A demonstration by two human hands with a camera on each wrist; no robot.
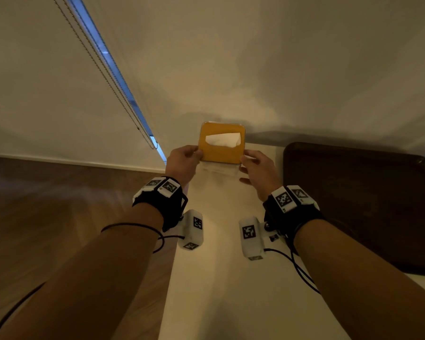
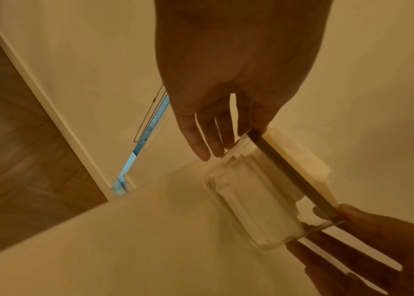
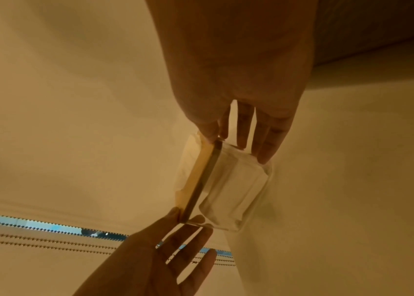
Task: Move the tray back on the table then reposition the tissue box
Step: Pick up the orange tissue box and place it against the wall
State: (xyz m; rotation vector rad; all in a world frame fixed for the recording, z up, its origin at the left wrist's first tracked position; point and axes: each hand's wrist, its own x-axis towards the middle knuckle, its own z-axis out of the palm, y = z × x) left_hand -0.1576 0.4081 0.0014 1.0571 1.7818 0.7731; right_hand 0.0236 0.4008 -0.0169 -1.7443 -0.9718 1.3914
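The tissue box [image 1: 221, 153] has a clear body, an orange lid and a white tissue [image 1: 222, 139] poking from its slot. It sits at the far end of the white table [image 1: 219, 278], close to the wall. My left hand [image 1: 183, 163] pinches the lid's near left corner, and my right hand [image 1: 258, 168] pinches the near right corner. In the left wrist view the box [image 2: 256, 200] lies between the left hand [image 2: 226, 80] and the right hand [image 2: 378, 250]. The frames do not show whether its base touches the table. The dark brown tray [image 1: 353, 204] lies flat on the table to the right.
The wall [image 1: 255, 69] rises just behind the box. A roller blind with bead chains [image 1: 113, 89] hangs at the left. The table's left edge [image 1: 172, 266] drops to a wooden floor [image 1: 59, 204]. The tray fills the table's right side.
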